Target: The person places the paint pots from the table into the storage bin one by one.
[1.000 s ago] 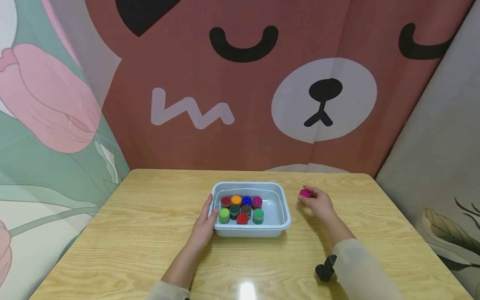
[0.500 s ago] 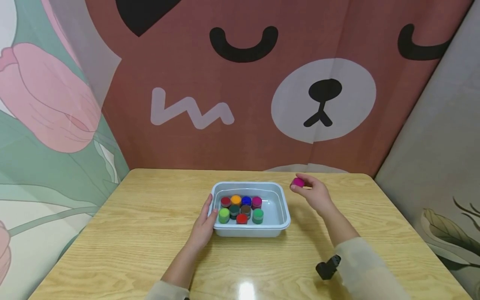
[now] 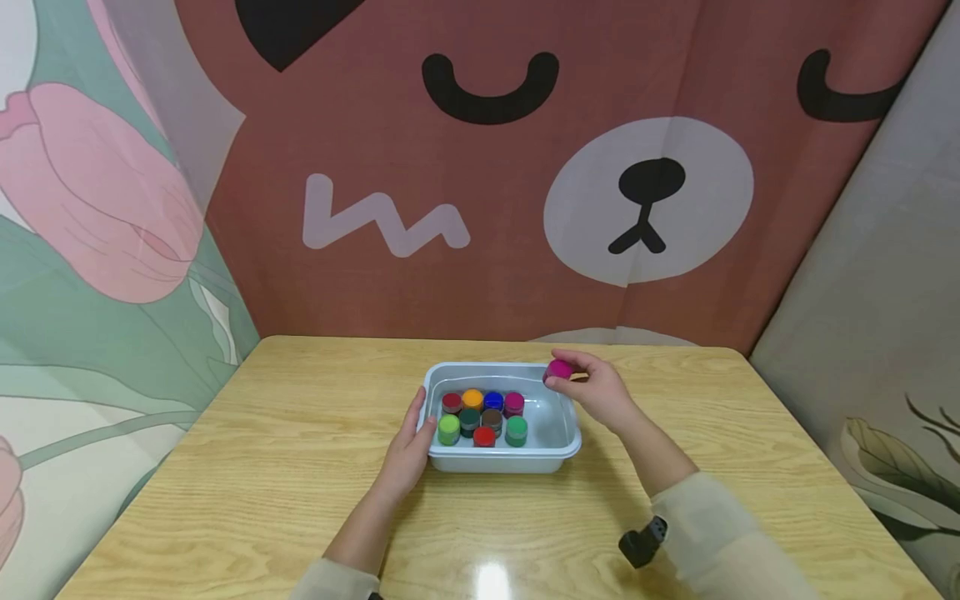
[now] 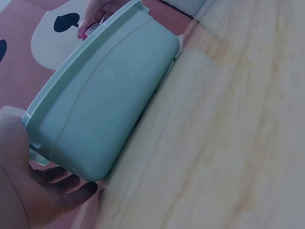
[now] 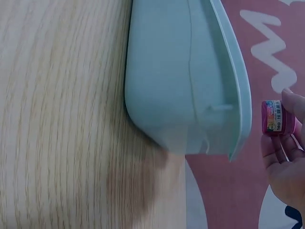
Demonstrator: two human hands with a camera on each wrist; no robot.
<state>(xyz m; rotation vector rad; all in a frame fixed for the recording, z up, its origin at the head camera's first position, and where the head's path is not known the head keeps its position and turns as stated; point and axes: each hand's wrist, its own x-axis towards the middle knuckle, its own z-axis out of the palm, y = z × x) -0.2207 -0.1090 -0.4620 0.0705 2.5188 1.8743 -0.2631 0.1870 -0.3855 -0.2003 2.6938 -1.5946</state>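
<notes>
A small paint pot (image 3: 558, 370) with a magenta lid is pinched between the thumb and fingers of my right hand (image 3: 598, 398), over the right end of a pale blue plastic tub (image 3: 495, 453). Its printed label (image 5: 274, 117) shows in the right wrist view. My left hand (image 3: 405, 454) holds the tub's left end, thumb at the rim and fingers along the outside wall. Inside the tub stand several paint pots, among them a light green one (image 3: 448, 430), a red one (image 3: 483, 437), a blue one (image 3: 493, 402) and a green one (image 3: 516, 430), bunched toward the left.
The tub stands on a light wood-grain table (image 3: 315, 433). Behind it hangs a curtain (image 3: 495, 275) with a cartoon bear face. A black device (image 3: 642, 543) is at the right sleeve.
My right hand has carried the magenta paint pot up and leftward, from beside the tub to over its right end. My left hand and the tub have stayed in place.
</notes>
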